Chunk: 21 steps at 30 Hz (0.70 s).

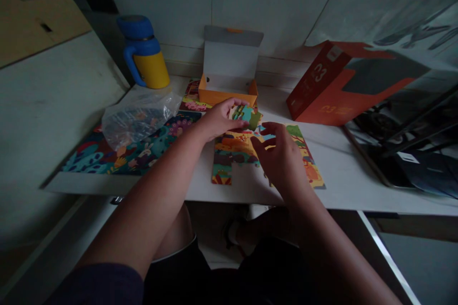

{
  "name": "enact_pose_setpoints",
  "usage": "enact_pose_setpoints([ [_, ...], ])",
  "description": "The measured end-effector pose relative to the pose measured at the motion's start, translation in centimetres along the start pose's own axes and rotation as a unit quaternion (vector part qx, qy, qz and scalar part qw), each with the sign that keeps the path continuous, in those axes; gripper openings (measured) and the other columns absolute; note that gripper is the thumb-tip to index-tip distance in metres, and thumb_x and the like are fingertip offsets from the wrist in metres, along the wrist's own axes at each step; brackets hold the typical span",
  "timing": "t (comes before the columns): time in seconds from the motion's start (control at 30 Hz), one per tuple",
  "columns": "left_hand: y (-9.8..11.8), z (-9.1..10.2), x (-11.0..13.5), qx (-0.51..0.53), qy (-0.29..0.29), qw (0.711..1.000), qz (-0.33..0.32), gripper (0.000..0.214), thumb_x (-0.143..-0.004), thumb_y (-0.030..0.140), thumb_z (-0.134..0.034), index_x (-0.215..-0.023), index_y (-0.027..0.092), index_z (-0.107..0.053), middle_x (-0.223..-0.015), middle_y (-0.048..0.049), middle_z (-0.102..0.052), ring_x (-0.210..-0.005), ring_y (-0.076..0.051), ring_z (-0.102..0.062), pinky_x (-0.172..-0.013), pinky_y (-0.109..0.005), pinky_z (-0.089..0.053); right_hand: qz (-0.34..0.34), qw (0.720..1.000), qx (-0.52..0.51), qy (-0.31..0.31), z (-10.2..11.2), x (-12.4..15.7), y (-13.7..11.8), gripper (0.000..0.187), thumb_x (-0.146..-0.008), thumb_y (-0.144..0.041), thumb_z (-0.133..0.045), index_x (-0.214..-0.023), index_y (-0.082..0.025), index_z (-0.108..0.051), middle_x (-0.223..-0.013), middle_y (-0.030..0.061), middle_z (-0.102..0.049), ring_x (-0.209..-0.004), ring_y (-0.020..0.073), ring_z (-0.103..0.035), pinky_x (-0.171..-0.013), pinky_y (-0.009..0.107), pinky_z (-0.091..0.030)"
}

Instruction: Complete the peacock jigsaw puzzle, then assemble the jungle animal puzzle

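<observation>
My left hand point(223, 121) is closed on several jigsaw puzzle pieces point(246, 116), held in a small green and teal bunch between thumb and fingers. Just to their right, my right hand point(281, 157) hovers with thumb and fingers apart and nothing visible between them. Below both hands lies a partly assembled jigsaw puzzle point(232, 158) with colourful animal pictures and a gap along its near edge. My right hand covers part of it. Behind the hands an orange box point(229, 97) stands with its lid raised.
At the left, a clear plastic bag point(138, 119) rests on a dark illustrated sheet point(96, 157). A blue and yellow jug point(146, 55) stands behind it. To the right are a red-orange box point(322, 88) and a black device point(415, 167). The white table's front edge point(200, 196) is close to my legs.
</observation>
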State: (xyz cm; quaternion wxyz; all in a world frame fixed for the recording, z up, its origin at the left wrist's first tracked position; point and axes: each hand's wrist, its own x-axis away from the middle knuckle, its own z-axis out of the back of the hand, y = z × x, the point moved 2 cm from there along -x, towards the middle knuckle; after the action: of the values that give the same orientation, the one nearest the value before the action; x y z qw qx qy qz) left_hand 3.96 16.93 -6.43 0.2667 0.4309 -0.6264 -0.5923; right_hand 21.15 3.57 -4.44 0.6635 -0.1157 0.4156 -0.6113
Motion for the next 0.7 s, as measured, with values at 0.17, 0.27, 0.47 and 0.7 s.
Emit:
enact_pose_setpoints([
  [0.17,0.1,-0.6,0.4,-0.026,-0.079,0.996,-0.015,0.054,-0.068,0.006,-0.094,-0.116,0.022,-0.075,-0.13,-0.0086,-0.071,-0.11,-0.019,-0.07,-0.1,-0.034,-0.056,-0.12,0.988,-0.098,0.003,-0.1,-1.5,2.7,0.045,-0.094,-0.046,-0.077,-0.127,-0.021,-0.061,-0.104,0.0082,-0.076,-0.074,0.0195,-0.072,-0.06,0.032,-0.052],
  [0.27,0.0,-0.5,0.4,-0.054,-0.096,0.994,-0.018,0.056,-0.066,0.009,-0.096,-0.116,0.023,-0.076,-0.136,-0.0092,-0.069,-0.116,-0.021,-0.068,-0.105,-0.039,-0.053,-0.121,0.982,-0.143,-0.003,-0.3,-1.4,3.4,0.054,-0.091,-0.048,-0.079,-0.134,-0.021,-0.062,-0.105,0.0081,-0.077,-0.073,0.0185,-0.072,-0.06,0.031,-0.055],
  [0.47,-0.2,-0.5,0.7,-0.074,-0.149,0.986,0.028,0.064,-0.067,0.016,-0.098,-0.125,0.021,-0.071,-0.123,-0.0087,-0.07,-0.11,-0.023,-0.068,-0.101,-0.044,-0.055,-0.143,0.969,-0.199,-0.025,-0.3,-1.4,4.4,0.039,-0.087,-0.049,-0.084,-0.107,-0.019,-0.073,-0.083,0.0042,-0.075,-0.065,0.0175,-0.07,-0.058,0.03,-0.056],
  [0.7,-0.2,-0.3,0.8,-0.009,-0.114,0.993,0.044,0.057,-0.072,0.009,-0.092,-0.123,0.019,-0.069,-0.131,-0.0101,-0.066,-0.102,-0.018,-0.07,-0.087,-0.035,-0.063,-0.229,0.901,-0.368,-0.013,0.5,-0.4,5.0,0.053,-0.072,-0.055,-0.098,-0.097,-0.02,-0.067,-0.079,-0.0013,-0.07,-0.066,0.0144,-0.07,-0.067,0.028,-0.062],
])
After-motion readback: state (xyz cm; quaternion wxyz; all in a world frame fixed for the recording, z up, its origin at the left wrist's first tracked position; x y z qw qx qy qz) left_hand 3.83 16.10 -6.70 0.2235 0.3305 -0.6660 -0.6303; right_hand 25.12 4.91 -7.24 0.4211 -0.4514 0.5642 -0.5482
